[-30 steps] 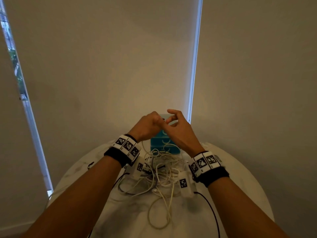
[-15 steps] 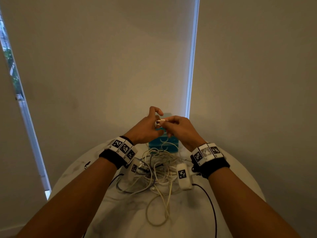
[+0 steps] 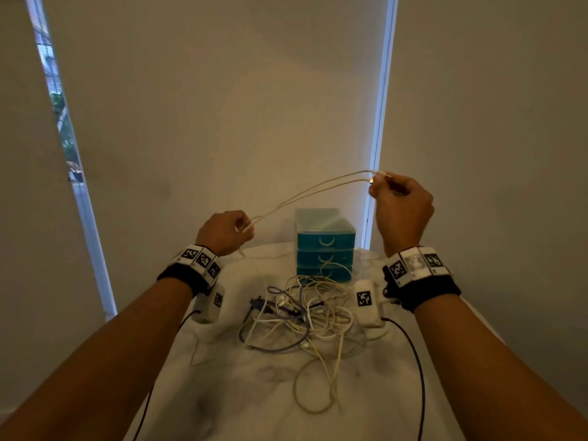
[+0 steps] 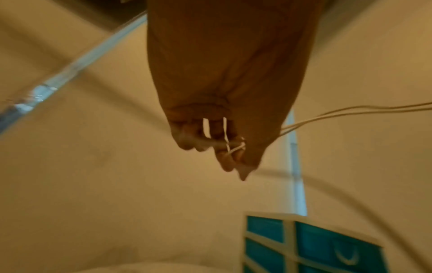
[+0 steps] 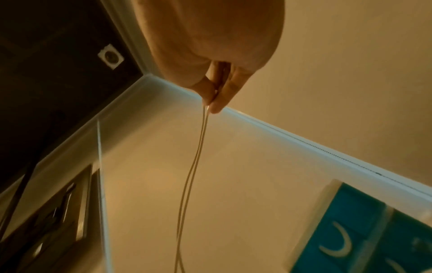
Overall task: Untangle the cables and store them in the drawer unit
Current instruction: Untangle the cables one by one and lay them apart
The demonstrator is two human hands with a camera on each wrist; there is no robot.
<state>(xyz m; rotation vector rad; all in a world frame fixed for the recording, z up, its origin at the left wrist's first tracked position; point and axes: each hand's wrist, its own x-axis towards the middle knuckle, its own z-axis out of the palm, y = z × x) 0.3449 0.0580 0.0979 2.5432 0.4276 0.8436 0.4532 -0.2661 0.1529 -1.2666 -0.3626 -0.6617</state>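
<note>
- Cream-coloured tangle of cables [image 3: 305,313] sits nearest, low on the marble-look table [image 3: 222,393], below and between both grips, with a purple cable [image 3: 276,346] and a dark plug [image 3: 256,303] mixed in. One loose loop trails toward the person's body.
- Up from that, the left hand [image 3: 224,232] has its fingers curled round the folded end of one white cable [image 3: 305,192]; the left wrist view shows the strand [image 4: 350,110] crossing over the fingers [image 4: 224,158] like it's wrapped there.
- That cable runs doubled, two strands side by side, rising from the left grip up and across to the right hand [image 3: 401,205]. So its long axis is a slanted line between the two hands, left end low, right end high.
- Right hand pinches the two plug ends together between thumb and fingertip [image 5: 217,103], strands [image 5: 198,147] hanging away from it.
- A bit of cable also drops from the left grip toward the table; can't tell if it's still snagged in the pile.
- Farthest back, the teal drawer unit [image 3: 324,246] stands under the stretched span, between the hands, all three drawers closed. I'd guess the left hand is nearer to it, but a drawer needs opening first, and both hands are busy.
</note>
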